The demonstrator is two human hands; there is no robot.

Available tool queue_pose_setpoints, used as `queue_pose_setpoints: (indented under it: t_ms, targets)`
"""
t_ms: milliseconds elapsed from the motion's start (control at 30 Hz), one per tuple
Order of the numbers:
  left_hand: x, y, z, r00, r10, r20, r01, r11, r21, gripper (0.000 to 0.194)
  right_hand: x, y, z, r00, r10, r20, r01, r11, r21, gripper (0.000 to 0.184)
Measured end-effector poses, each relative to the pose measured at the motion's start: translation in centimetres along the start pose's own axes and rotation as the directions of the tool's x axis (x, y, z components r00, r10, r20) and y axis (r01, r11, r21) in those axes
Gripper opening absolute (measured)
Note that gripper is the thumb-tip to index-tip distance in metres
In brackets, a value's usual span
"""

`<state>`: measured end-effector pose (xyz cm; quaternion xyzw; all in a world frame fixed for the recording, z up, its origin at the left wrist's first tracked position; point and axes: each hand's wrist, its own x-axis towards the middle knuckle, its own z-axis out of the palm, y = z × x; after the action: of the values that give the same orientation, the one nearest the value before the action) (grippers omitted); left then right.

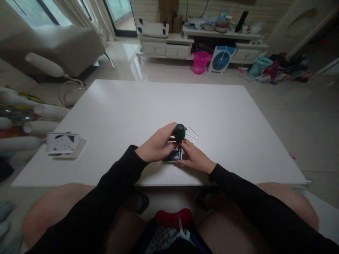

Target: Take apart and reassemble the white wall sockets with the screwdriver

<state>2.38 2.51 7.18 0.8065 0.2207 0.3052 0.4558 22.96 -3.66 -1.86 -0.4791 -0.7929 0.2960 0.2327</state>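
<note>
My left hand (pixel 159 144) is wrapped round a screwdriver (pixel 179 132) with a dark green and black handle, held upright so that its end faces me. Its tip is hidden behind my fingers. Beneath it lies a small, dark, flat rectangular device with a pale edge (pixel 174 155), near the front of the white table (pixel 212 109). From the right side, my right hand (pixel 196 157) grips this device by its edge, fingers close to the screwdriver. Just beyond my right hand, a thin clear rectangular piece (pixel 192 134) lies flat on the table.
An open white box (pixel 63 144) with a black-and-white picture rests at the table's left edge. White padded bars (pixel 45 67) stand left of the table. Across the floor are a pink basket (pixel 200 62), a blue fan (pixel 221 59) and a low white cabinet (pixel 178 50).
</note>
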Motion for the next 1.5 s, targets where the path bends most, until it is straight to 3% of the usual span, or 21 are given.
queue_pose_setpoints:
  t_ms: [167, 267, 367, 500, 633, 800, 1167, 1333, 1500]
  targets:
    - [-0.2, -0.2, 0.3, 0.999, -0.035, 0.004, 0.035, 0.999, -0.018, 0.053, 0.0, 0.0, -0.1, 1.000, -0.002, 0.000, 0.002, 1.000, 0.002, 0.074]
    - [-0.2, -0.4, 0.9, 0.999, -0.045, 0.025, 0.047, 0.995, -0.088, 0.052, 0.1, 0.0, 0.1, 1.000, -0.018, -0.011, 0.018, 1.000, 0.007, 0.064]
    - [-0.1, -0.5, 1.2, 0.999, -0.034, -0.005, 0.034, 0.998, -0.057, 0.047, 0.1, 0.0, 0.2, 1.000, -0.022, -0.020, 0.022, 1.000, 0.001, 0.058]
    - [0.1, -0.6, 1.1, 0.995, -0.036, -0.088, 0.030, 0.997, -0.068, 0.049, 0.2, -0.3, 0.0, 1.000, -0.021, -0.009, 0.021, 1.000, 0.006, 0.065]
    - [0.1, -0.5, 1.0, 0.993, -0.074, -0.097, 0.058, 0.985, -0.160, 0.048, 0.2, -0.5, -0.1, 1.000, -0.006, -0.004, 0.006, 1.000, -0.006, 0.064]
    - [-0.1, -0.3, 1.0, 0.995, -0.046, -0.088, 0.032, 0.988, -0.149, 0.048, 0.1, -0.2, 0.1, 1.000, -0.003, -0.004, 0.003, 1.000, 0.001, 0.071]
    - [0.3, -1.0, 1.4, 0.987, -0.078, -0.139, 0.060, 0.989, -0.136, 0.044, 0.2, -0.3, 0.0, 1.000, -0.015, -0.006, 0.015, 0.999, 0.030, 0.069]
    - [0.2, -0.7, 0.8, 0.995, -0.064, -0.071, 0.051, 0.984, -0.172, 0.042, 0.2, -0.5, -0.1, 1.000, 0.009, -0.001, -0.009, 1.000, 0.003, 0.063]
    - [-0.1, -0.4, 0.9, 0.995, -0.053, -0.083, 0.043, 0.992, -0.118, 0.048, 0.1, -0.3, 0.1, 1.000, 0.000, -0.001, 0.000, 1.000, 0.017, 0.068]
